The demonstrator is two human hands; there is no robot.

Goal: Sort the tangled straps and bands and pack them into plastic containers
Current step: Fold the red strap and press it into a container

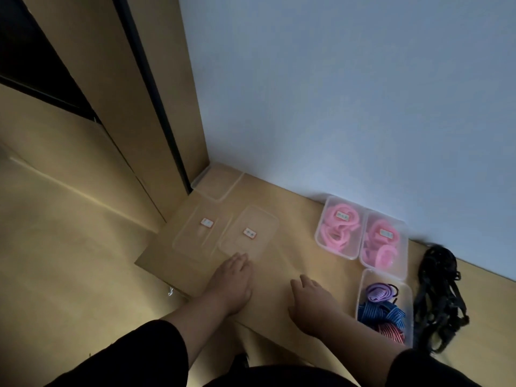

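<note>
Two clear containers point(339, 227) point(384, 244) hold pink bands and have lids with labels on them. A third clear container point(384, 305) has no lid and holds purple, blue and red striped straps. A tangle of black straps point(438, 291) lies to its right. Two clear lids with labels point(248, 233) point(195, 233) lie flat at the left, and a third lid point(220, 185) lies in the corner. My left hand point(233, 280) lies flat with its fingertips at the near edge of one lid. My right hand point(310, 300) rests flat on the wooden surface, holding nothing.
The wooden surface point(293, 247) meets a pale wall point(335, 107) at the back. A wooden cabinet side with a dark strip point(156, 107) stands at the left. The surface's near edge runs diagonally below my hands.
</note>
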